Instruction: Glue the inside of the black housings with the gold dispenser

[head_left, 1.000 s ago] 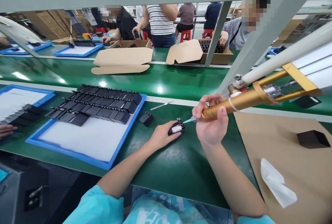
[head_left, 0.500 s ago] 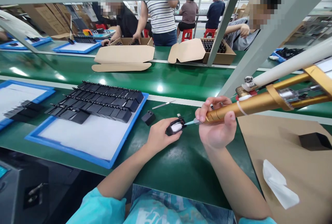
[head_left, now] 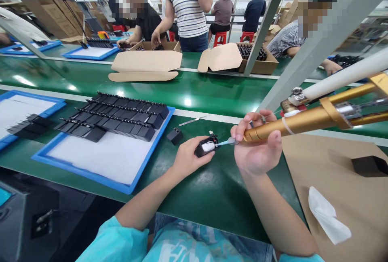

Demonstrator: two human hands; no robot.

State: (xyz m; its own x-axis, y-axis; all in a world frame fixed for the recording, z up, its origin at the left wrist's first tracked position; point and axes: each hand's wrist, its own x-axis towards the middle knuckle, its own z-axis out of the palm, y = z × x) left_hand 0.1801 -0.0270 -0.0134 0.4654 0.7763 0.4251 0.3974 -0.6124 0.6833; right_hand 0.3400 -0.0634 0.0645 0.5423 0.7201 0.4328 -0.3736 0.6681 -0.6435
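Green worktop (head_left: 218,199) holds a blue tray (head_left: 100,164) and loose block (head_left: 175,136) near hands (head_left: 187,157) gripping black case (head_left: 207,147) and gold dispenser (head_left: 303,121).

Wearer had a turquoise short-sleeved T-shirt (head_left: 194,233) on, with a large white print (head_left: 166,252) across the front; print was cropped and foreshortened, so I couldn't read it. Left sleeve (head_left: 121,233) was plain turquoise, loose cut, lightly creased, with an opening wider than the arm. Right sleeve (head_left: 298,258) matched in colour, but only a sliver showed at the bottom edge. Blue denim (head_left: 257,250) showed below the shirt, at both sides of it. Left hand (head_left: 189,157) and right hand (head_left: 256,155) were bare, forearms too.
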